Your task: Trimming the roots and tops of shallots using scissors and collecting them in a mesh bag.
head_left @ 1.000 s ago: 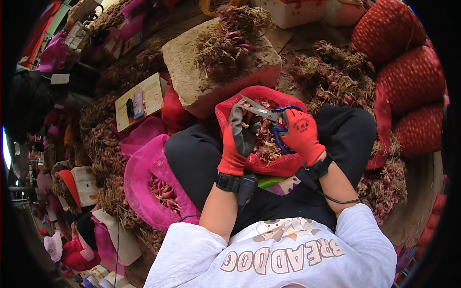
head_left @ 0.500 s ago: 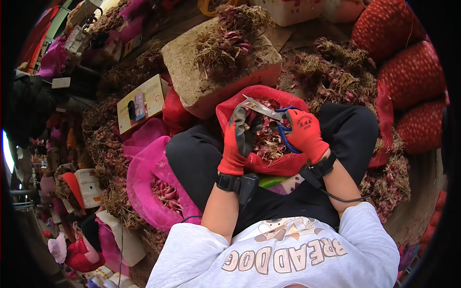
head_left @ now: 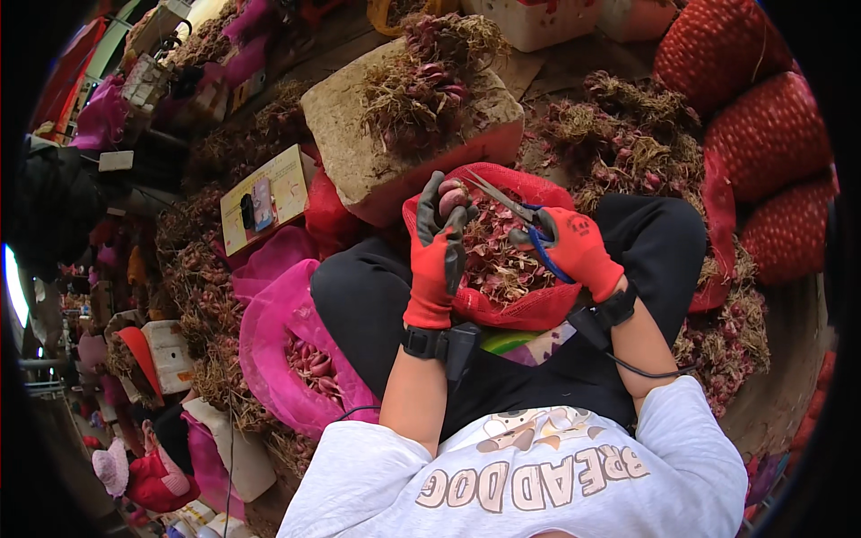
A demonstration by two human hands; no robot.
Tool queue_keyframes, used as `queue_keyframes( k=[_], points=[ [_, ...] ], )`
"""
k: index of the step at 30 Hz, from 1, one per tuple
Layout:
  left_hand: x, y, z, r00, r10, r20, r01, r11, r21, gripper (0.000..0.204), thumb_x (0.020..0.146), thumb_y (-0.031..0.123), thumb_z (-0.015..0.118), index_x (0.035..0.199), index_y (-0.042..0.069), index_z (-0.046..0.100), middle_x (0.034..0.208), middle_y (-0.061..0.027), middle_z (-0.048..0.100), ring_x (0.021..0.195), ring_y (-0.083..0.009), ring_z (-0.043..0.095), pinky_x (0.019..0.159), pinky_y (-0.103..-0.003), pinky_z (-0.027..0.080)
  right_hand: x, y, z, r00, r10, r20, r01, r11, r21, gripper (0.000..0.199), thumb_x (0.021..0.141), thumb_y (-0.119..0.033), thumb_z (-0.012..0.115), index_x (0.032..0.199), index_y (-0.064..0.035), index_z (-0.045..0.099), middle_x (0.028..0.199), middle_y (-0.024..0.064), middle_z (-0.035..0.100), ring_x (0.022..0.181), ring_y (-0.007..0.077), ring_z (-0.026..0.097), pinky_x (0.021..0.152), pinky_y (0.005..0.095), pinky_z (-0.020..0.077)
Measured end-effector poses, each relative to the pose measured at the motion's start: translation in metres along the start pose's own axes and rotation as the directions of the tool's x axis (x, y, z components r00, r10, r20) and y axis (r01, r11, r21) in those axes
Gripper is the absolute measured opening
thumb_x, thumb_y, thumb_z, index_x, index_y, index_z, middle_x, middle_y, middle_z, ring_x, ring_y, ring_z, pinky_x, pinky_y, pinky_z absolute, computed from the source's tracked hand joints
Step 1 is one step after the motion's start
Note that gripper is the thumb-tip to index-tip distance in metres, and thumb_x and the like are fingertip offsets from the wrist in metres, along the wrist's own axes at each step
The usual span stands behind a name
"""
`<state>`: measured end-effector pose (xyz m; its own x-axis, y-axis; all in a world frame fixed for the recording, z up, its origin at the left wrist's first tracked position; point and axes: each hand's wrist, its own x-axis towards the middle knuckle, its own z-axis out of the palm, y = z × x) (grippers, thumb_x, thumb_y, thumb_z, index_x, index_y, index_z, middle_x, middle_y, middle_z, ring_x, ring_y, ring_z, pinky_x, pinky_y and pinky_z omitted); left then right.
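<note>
Shallot [head_left: 452, 198] pinched in left hand [head_left: 439, 255], scissors [head_left: 508, 204] in right hand [head_left: 574, 251], over red mesh bag [head_left: 516, 309]

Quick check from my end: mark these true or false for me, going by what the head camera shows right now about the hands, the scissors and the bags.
1. The left hand holds a shallot in its grip. True.
2. The right hand holds a knife. False: it holds blue-handled scissors.
3. Both hands are bare. False: both wear red gloves.
4. A red mesh bag of trimmings lies on the lap. True.
5. The pink bag lies at the person's right. False: it lies at the left.
</note>
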<state>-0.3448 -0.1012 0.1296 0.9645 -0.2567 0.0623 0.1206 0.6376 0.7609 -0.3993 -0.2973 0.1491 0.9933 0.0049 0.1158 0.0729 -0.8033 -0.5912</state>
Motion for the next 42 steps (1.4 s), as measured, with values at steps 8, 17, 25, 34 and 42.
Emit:
queue_keyframes(
  k=[8, 17, 25, 34, 42],
  points=[
    [0.001, 0.003, -0.001, 1.000, -0.005, 0.000, 0.005, 1.000, 0.021, 0.044, 0.093, 0.009, 0.053, 0.134, 0.005, 0.039, 0.118, -0.0058, 0.052, 0.105, -0.0126, 0.054, 0.089, -0.028, 0.048, -0.002, 0.001, 0.006, 0.992, 0.073, 0.100, -0.072, 0.997, -0.013, 0.029, 0.078, -0.034, 0.067, 0.084, -0.0056, 0.062, 0.076, 0.0142, 0.063, 0.072, 0.0342, 0.061, 0.063, 0.0397, 0.0469],
    [-0.002, 0.010, 0.001, 0.965, -0.259, 0.029, 0.260, 0.950, -0.172, 0.038, 0.094, 0.025, 0.054, 0.125, 0.005, 0.048, 0.102, -0.0030, 0.057, 0.078, -0.0110, 0.053, 0.067, -0.023, 0.044, 0.003, 0.003, 0.005, 0.963, 0.205, 0.177, -0.269, 0.646, 0.714, 0.017, 0.082, -0.015, 0.065, 0.093, -0.0005, 0.065, 0.069, 0.0036, 0.063, 0.061, 0.0094, 0.055, 0.059, 0.0298, 0.0452],
    [-0.006, -0.007, -0.006, 0.987, -0.158, 0.003, 0.156, 0.980, 0.123, 0.028, 0.094, 0.013, 0.051, 0.121, 0.005, 0.049, 0.110, -0.0078, 0.056, 0.101, -0.0180, 0.056, 0.089, -0.029, 0.047, 0.000, -0.006, 0.016, 0.983, 0.025, 0.184, -0.094, 0.922, 0.376, 0.021, 0.081, -0.020, 0.067, 0.091, -0.0017, 0.065, 0.068, 0.0133, 0.060, 0.059, 0.0210, 0.055, 0.061, 0.0341, 0.0445],
    [0.004, 0.009, -0.008, 0.996, -0.012, -0.085, -0.005, 0.979, -0.203, 0.024, 0.091, 0.005, 0.050, 0.115, 0.004, 0.051, 0.114, -0.0085, 0.055, 0.105, -0.0171, 0.055, 0.090, -0.030, 0.048, -0.011, -0.016, 0.008, 0.996, -0.015, 0.094, 0.007, 0.997, 0.083, 0.021, 0.077, -0.025, 0.068, 0.081, -0.0048, 0.061, 0.069, 0.0157, 0.059, 0.063, 0.0315, 0.058, 0.057, 0.0374, 0.0439],
    [0.006, 0.013, -0.016, 0.994, -0.050, -0.098, 0.057, 0.996, 0.065, 0.026, 0.087, 0.006, 0.051, 0.113, 0.002, 0.053, 0.098, -0.0061, 0.058, 0.084, -0.0141, 0.059, 0.072, -0.028, 0.052, -0.012, -0.005, 0.003, 0.999, -0.031, 0.035, 0.039, 0.966, -0.256, 0.024, 0.074, -0.032, 0.068, 0.082, -0.0111, 0.060, 0.073, 0.0084, 0.062, 0.068, 0.0281, 0.063, 0.059, 0.0389, 0.0477]
  ],
)
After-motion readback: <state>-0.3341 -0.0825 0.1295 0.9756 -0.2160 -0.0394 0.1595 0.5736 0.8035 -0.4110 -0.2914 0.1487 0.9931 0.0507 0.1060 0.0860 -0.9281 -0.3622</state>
